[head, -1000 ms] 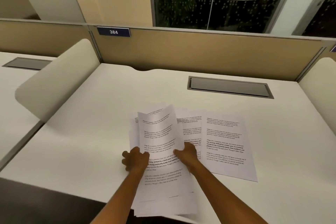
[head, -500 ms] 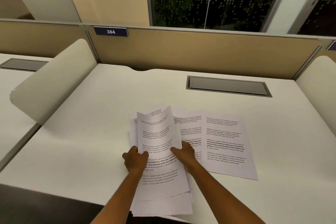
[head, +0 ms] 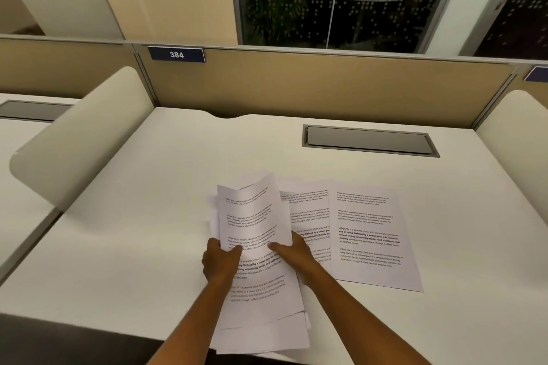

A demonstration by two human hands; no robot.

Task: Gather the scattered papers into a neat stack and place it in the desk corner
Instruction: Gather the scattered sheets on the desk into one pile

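Note:
A loose bundle of printed papers (head: 255,216) lies near the front of the white desk (head: 148,216), its lower end hanging over the front edge. My left hand (head: 221,262) grips the bundle's left side and my right hand (head: 292,255) grips its right side, thumbs on top; the top sheet bows upward. To the right, one printed sheet (head: 370,234) lies flat on the desk, with another sheet (head: 310,210) partly tucked under it and under the bundle.
A grey cable hatch (head: 369,141) is set into the desk at the back right. A tan partition (head: 296,83) with a "384" label (head: 177,54) closes the back. Rounded cream dividers stand at the left (head: 80,139) and right (head: 516,139) sides.
Both hands have squeezed the bundle narrower and slid it slightly away from the front edge; the top sheet now bows more. The sheets on the right have not moved.

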